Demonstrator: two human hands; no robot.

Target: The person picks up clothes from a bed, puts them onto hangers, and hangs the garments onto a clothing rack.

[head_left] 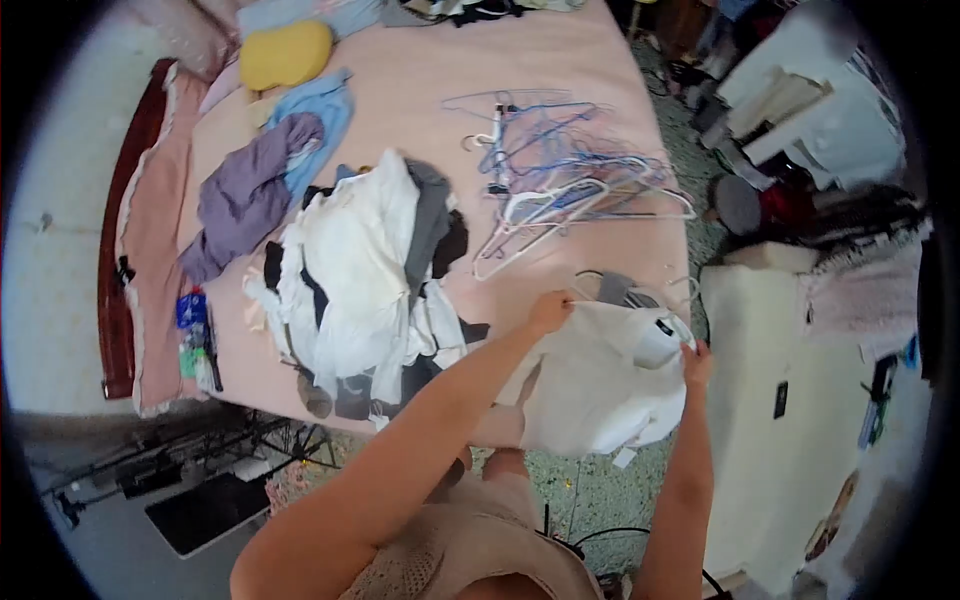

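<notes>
The bed (400,100), spread with pink, took up the most room and served as the laying-out place. On its near half lay a heap of clothes (360,240), white pieces on top of grey and dark ones, loosely piled, perhaps so that single items could be lifted off. The white top (600,385) was held up at the bed's near right corner, its lower part hanging past the edge; holding it by two separated points seemed meant to keep the cloth spread. Beyond it, the tangled hangers (575,185) lay together, probably grouped to be within reach. A purple garment (245,205) and a yellow pillow (286,55) sat farther off, apparently out of the way. The left hand (550,313) had its fingers pinching the top's upper edge; the right hand (697,364) had its fingers closed on the opposite edge, near the neckline. Between them showed a small dark label (664,327).
</notes>
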